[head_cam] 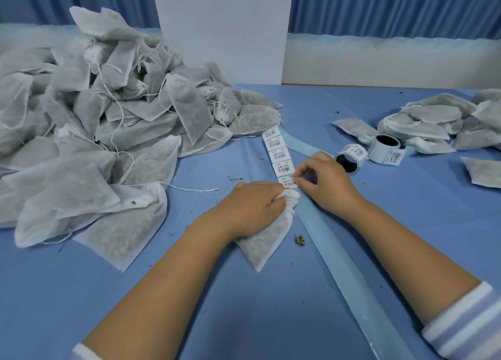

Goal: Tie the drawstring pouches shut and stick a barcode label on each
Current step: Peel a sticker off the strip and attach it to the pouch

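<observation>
While sweeping left to right: big heap of white non-woven drawstring pouches (95,110) far left on blue cloth-covered desk (244,305), strings trailing loose, judged not yet tied or labelled.

Next, left hand (252,208), fingers (273,201) clenched round gathered neck of one white herb-filled pouch (265,240), pinning it flat on desk just left of strip. Neck seemingly cinched; knot hidden under hand, so cannot tell if tied. Small green herb crumb (299,241) just beside pouch.

Centre: long pale-blue backing strip (339,254) carrying a short row of white labels at far end, bare backing running toward viewer.

Right hand (325,180), thumb and forefinger pinching right edge of nearest white barcode label (288,183), just above pouch neck. Judged step: peeling label for this pouch.

Further right: two small label rolls (348,160) on desk, then smaller pile of flat white pouches (433,126), well apart from hands; labels on them too small to tell.

Risks, as judgement:
- Could drag whole strip along instead of freeing label, with backing held down by nothing visible.
- Could curl or fold label onto itself if peeled fast.
- Could stick poorly on fuzzy fabric or over herb dust.
- Could slacken neck if left grip eases.
</observation>
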`<move>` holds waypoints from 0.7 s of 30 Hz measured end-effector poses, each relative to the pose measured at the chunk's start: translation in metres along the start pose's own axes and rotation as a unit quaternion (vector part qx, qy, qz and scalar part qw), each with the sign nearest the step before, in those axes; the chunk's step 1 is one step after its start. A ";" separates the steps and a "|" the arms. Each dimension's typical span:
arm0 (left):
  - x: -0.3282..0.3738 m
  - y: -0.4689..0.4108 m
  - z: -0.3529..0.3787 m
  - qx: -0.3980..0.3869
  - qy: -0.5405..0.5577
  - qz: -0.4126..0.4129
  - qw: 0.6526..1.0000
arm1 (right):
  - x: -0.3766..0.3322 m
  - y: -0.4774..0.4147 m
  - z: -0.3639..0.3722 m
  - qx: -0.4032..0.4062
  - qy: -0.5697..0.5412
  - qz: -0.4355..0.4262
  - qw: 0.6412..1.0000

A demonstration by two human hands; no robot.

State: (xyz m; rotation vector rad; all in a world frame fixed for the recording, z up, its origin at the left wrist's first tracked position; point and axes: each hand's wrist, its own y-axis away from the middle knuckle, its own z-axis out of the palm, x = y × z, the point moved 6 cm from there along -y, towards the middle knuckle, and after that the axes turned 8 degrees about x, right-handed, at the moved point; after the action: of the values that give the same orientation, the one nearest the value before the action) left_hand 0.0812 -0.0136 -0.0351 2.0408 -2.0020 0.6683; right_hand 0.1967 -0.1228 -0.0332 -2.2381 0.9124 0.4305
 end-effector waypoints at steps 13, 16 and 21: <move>0.001 0.004 -0.003 0.001 0.033 -0.028 0.999 | -0.009 0.011 -0.005 -0.035 -0.131 0.039 0.990; -0.006 0.004 -0.003 0.004 0.099 -0.067 0.993 | -0.003 0.010 -0.011 0.000 -0.219 0.120 0.968; -0.009 0.003 -0.008 0.030 0.160 -0.071 0.984 | -0.001 0.011 -0.020 0.056 -0.366 0.252 0.894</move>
State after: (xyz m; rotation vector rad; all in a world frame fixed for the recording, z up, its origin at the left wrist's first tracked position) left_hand 0.0772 -0.0020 -0.0331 1.9390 -1.6581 0.9663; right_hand 0.1894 -0.1421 -0.0232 -1.4929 1.0342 1.3122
